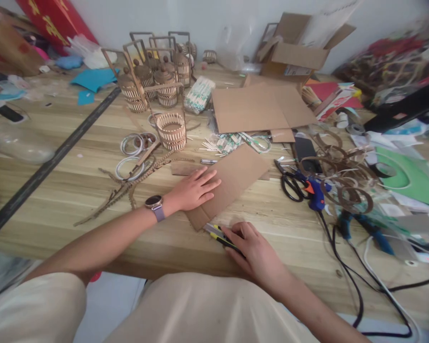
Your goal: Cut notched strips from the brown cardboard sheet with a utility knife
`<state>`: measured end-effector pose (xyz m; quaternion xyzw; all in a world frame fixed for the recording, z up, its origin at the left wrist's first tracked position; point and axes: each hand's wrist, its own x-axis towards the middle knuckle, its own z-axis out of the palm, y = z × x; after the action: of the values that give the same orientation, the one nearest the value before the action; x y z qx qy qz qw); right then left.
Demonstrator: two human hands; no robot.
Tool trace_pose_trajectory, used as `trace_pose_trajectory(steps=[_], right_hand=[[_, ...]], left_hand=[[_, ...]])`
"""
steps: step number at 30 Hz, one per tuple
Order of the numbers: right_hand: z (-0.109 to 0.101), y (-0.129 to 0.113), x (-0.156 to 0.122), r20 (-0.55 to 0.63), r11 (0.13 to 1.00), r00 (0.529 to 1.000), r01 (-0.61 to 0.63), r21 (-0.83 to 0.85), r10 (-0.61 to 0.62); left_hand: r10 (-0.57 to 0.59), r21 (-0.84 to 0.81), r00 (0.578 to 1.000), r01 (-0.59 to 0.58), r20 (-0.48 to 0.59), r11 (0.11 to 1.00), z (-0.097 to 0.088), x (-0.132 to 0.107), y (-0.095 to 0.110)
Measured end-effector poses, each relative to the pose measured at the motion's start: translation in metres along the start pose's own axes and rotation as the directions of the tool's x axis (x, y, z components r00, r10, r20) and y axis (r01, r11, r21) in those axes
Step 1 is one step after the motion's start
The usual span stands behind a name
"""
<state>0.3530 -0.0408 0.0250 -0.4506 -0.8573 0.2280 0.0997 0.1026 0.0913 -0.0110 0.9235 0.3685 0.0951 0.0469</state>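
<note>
A brown piece of cardboard lies slanted across the wooden table in front of me. My left hand rests flat on its left part, fingers spread and holding nothing. Below it, my right hand is closed around a black and yellow utility knife. The knife's tip is at the cardboard's near corner; I cannot tell whether the blade cuts into it. Another narrow cardboard strip shows under the left side of the piece.
Small slatted baskets stand at the back left, several with lids and handles. A larger cardboard sheet lies behind. To the right are scissors, a blue glue gun, brown rings and trailing cables.
</note>
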Motion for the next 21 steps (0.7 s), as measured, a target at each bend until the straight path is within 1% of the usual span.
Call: trace_pose_trajectory(steps=[7,15,21], right_hand=[[-0.0048,-0.0027,0.0012,0.030,0.999,0.999,0.015,0.048,-0.017],[-0.0090,-0.0014,-0.0015,0.063,0.999,0.997,0.030,0.046,-0.032],[-0.0078,-0.0016,0.0032,0.070,0.999,0.997,0.045,0.005,-0.045]], left_hand=[[0.002,0.001,1.000,-0.002,0.011,1.000,-0.0004,0.0000,-0.0002],[0.002,-0.007,1.000,-0.002,0.009,1.000,0.0003,-0.0003,-0.0020],[-0.006,-0.002,0.999,0.006,0.037,1.000,-0.0027,0.0007,0.0009]])
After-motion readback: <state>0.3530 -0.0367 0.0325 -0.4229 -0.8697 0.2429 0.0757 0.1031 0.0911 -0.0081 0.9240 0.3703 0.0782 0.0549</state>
